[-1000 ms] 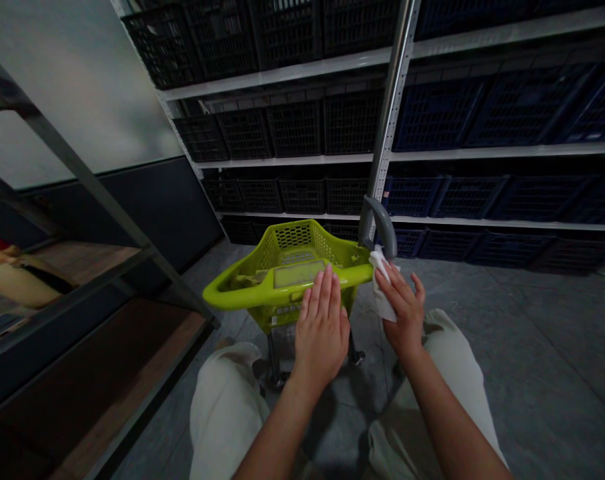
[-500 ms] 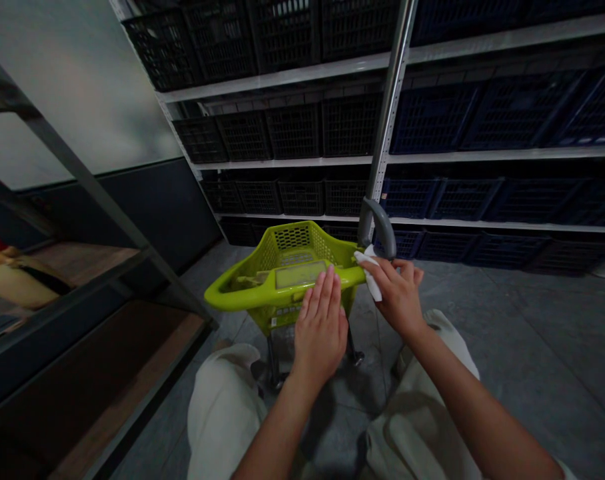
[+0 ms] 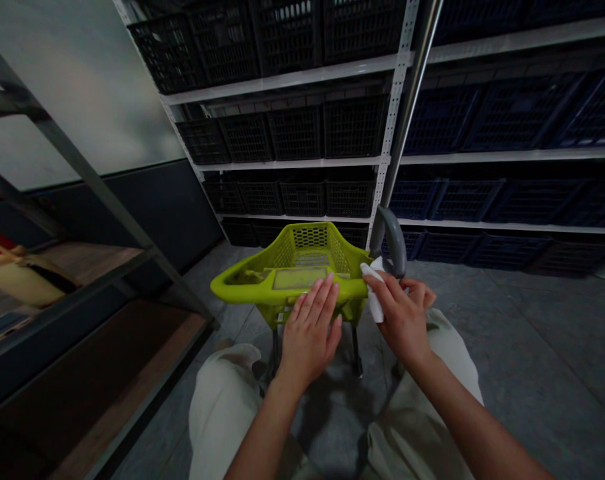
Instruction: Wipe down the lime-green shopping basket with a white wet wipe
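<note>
A small lime-green shopping cart (image 3: pixel 242 291) stands in front of my knees, its handle bar towards me. My left hand (image 3: pixel 310 327) lies on the handle's middle, fingers stretched out, just right of the clear panel (image 3: pixel 296 279). At the handle's right end my right hand (image 3: pixel 400 310) grips a white cloth (image 3: pixel 376 308) and presses it against the green plastic. A grey curved grip (image 3: pixel 395 240) with a tall metal pole (image 3: pixel 415 93) rises from the cart just beyond that hand. The right fingertips are partly hidden behind the cloth.
White shelving (image 3: pixel 302 163) with black crates (image 3: pixel 297 137) and dark blue crates (image 3: pixel 432 120) stands behind the cart. On the left is a metal-framed rack (image 3: pixel 102 200) with wooden boards, holding a cream and red object (image 3: pixel 25 273). Grey tiled floor (image 3: pixel 512 333) lies to the right.
The cart has turned slightly, with its basket and pole shifting right. My left hand has slid a little left and down on the handle. My right hand, holding the cloth, has moved slightly right and down.
</note>
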A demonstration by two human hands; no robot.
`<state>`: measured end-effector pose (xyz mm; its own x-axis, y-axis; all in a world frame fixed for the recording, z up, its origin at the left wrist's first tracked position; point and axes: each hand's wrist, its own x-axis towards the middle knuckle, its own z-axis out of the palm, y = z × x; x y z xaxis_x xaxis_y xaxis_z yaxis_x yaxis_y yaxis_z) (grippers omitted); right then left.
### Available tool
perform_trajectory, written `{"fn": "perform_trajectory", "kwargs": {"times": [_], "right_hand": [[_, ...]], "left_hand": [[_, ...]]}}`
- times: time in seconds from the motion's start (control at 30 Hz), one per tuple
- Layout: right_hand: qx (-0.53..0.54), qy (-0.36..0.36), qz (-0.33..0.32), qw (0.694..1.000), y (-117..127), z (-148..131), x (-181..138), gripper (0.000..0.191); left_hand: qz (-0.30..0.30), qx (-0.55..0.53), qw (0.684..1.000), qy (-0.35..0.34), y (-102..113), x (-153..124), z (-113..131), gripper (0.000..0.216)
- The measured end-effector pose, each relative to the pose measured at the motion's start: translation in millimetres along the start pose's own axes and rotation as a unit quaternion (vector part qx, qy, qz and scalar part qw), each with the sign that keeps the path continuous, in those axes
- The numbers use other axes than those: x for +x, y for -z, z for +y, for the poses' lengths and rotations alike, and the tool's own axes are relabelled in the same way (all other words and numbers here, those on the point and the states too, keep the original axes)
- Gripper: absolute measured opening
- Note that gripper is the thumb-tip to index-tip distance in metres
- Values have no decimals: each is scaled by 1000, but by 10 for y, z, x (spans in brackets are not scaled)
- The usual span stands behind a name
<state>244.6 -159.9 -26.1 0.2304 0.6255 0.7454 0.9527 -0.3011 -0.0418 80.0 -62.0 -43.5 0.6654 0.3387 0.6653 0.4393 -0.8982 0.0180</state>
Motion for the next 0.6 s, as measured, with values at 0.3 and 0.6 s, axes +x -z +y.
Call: {"fn": "perform_trajectory", "kwargs": {"times": [0.3,0.6], "right_hand": [[5,12,-52,999,175,-230,-17,74],[-68,56,-71,994,289,-363,92,46]], "left_hand": [[48,-80,993,71,5,133,-64,47],[32,-81,994,70,52,383,-57,46]]}}
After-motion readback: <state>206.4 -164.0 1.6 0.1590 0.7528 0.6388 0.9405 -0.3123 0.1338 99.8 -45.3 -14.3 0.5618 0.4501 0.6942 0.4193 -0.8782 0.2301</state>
